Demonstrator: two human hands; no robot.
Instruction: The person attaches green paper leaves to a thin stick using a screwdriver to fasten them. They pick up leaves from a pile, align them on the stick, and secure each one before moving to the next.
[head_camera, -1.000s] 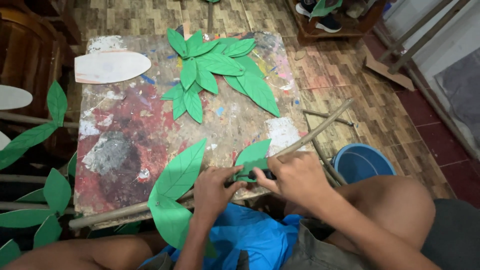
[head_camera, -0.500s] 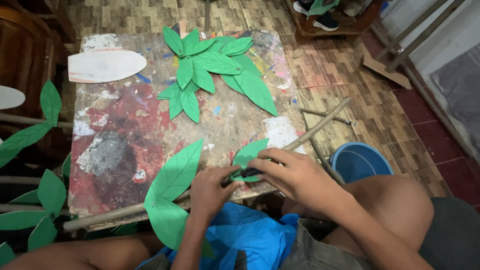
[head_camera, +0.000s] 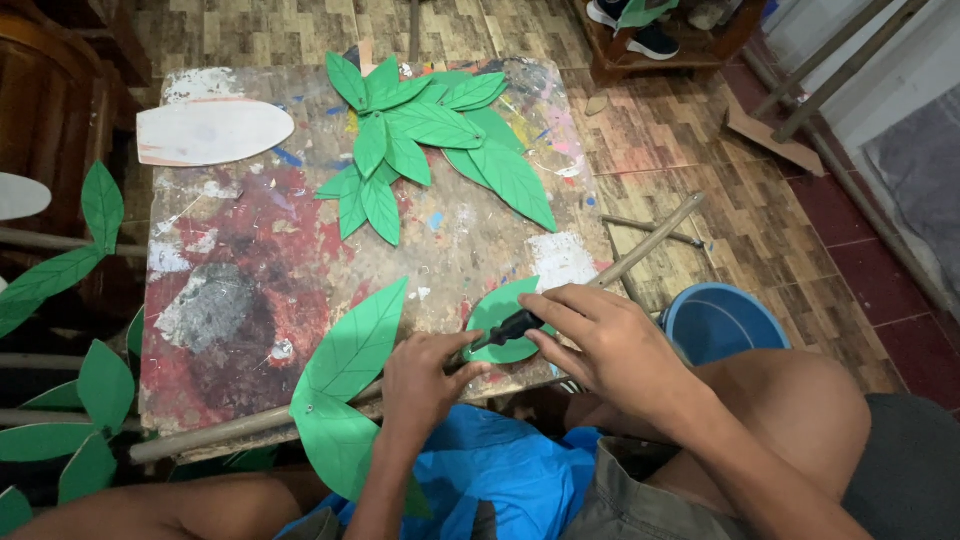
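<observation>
My right hand (head_camera: 600, 340) grips a dark-handled tool (head_camera: 505, 330), a screwdriver by its look, pointed at a green paper leaf (head_camera: 500, 312) lying on a long wooden stick (head_camera: 640, 248). My left hand (head_camera: 425, 375) pinches the stick just left of the tool's tip. Two larger green leaves (head_camera: 350, 355) sit fixed on the same stick near the front edge of the paint-stained wooden table (head_camera: 230, 300). A pile of cut green leaves (head_camera: 430, 140) lies at the table's far side.
A white leaf-shaped board (head_camera: 210, 130) rests at the table's far left. Sticks bearing green leaves (head_camera: 70, 270) lie to the left. A blue bucket (head_camera: 715, 320) stands on the floor at right. Blue cloth (head_camera: 500, 470) covers my lap.
My right hand has shifted slightly left with the tool, its tip now closer to my left fingers. The camera view has moved a little; the leaves stay put.
</observation>
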